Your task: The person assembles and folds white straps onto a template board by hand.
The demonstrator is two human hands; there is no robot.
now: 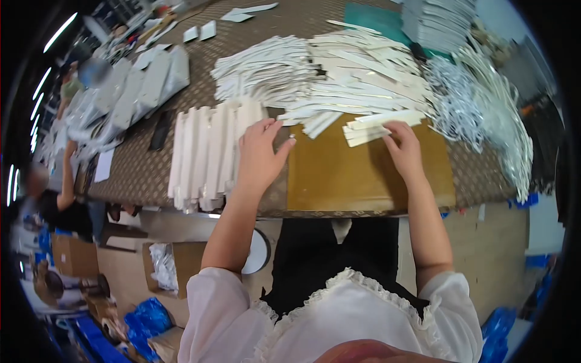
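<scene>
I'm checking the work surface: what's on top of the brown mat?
On the mat, cream strips lie toward the far side, the right hand at them. The mat surface beneath them is hidden.

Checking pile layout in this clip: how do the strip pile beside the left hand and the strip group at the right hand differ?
The strip pile runs front to back, while the strip group lies mostly crosswise. The strip pile is much larger than the strip group. The strip pile rests on the patterned cover, the strip group on the brown mat. Both consist of pale, narrow pieces.
</scene>
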